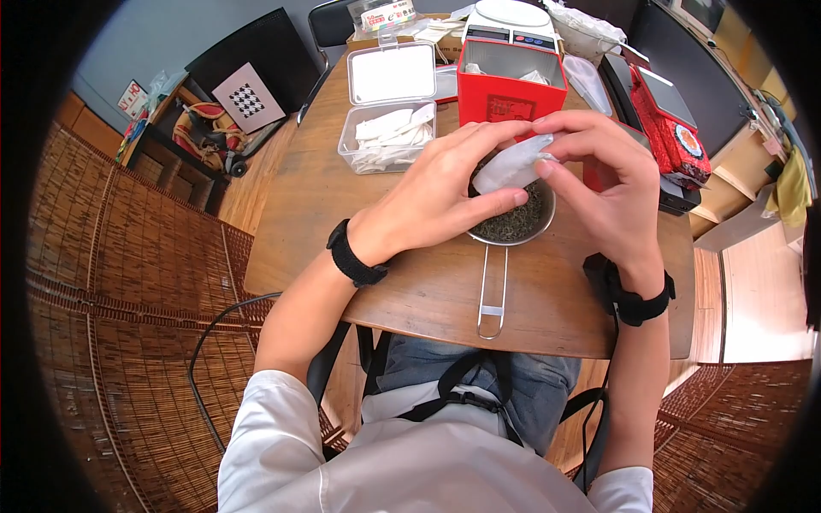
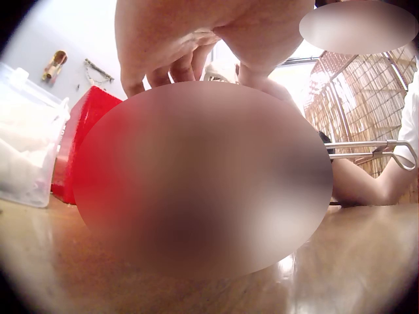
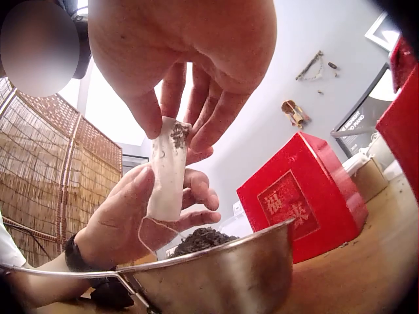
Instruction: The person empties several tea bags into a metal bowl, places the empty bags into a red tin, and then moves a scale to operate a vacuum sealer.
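Note:
Both hands hold a small white drawstring tea bag [image 1: 506, 167] over a metal pan with a long wire handle [image 1: 492, 312]. Dark loose tea leaves [image 1: 513, 224] lie in the pan. My right hand [image 1: 614, 167] pinches one end of the bag between thumb and fingers; dark bits show through the cloth there in the right wrist view. Around the bag's other end, my left hand [image 3: 127, 209] has its thumb on one side and fingers on the other. A thin string [image 3: 147, 239] hangs from that end. In the left wrist view a blurred oval hides the work.
Behind the pan stands an open red box [image 1: 513, 98] with white pieces inside. Left of it, a clear plastic box [image 1: 386, 167] with its lid up holds several white bags. A white scale [image 1: 510, 15] sits at the back, and red packages [image 1: 671, 128] stand at right.

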Motion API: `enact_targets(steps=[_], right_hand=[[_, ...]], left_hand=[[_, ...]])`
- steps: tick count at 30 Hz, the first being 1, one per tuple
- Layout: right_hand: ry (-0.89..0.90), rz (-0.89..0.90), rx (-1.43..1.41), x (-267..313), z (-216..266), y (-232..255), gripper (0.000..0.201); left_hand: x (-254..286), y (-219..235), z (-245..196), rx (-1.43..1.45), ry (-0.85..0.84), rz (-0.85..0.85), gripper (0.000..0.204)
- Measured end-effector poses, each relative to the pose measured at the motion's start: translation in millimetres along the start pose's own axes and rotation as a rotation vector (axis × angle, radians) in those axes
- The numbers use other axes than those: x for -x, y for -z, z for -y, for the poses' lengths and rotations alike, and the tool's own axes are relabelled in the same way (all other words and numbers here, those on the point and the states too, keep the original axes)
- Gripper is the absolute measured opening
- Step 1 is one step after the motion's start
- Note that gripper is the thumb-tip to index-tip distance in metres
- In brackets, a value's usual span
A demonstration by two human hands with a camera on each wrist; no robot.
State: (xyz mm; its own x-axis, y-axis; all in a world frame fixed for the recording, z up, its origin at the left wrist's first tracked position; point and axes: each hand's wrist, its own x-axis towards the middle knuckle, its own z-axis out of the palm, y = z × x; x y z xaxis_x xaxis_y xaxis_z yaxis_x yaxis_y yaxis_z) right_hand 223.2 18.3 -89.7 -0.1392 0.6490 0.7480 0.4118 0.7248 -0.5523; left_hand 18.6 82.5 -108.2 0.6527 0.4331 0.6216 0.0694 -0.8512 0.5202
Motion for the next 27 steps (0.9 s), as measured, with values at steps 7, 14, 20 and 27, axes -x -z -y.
enact_targets(steps=[7,14,20,27], right_hand=[[-0.054,-0.106,-0.034,-0.2,0.3,3.8,0.009],[-0.060,-0.118,-0.070,-0.6,0.3,4.3,0.011],[-0.043,-0.089,-0.045,0.4,-1.9,1.5,0.015],[-0.043,-0.099,-0.022,-0.2,-1.5,4.4,0.015]], left_hand=[[0.2,-0.7,2.5,-0.008,0.006,-0.010,0.048],[-0.9,3.5,2.6,-0.071,0.014,0.083,0.036],[-0.2,2.1,0.8,-0.031,0.018,0.081,0.028],[-0.4,0.2,6.5,-0.029,-0.024,0.032,0.019]])
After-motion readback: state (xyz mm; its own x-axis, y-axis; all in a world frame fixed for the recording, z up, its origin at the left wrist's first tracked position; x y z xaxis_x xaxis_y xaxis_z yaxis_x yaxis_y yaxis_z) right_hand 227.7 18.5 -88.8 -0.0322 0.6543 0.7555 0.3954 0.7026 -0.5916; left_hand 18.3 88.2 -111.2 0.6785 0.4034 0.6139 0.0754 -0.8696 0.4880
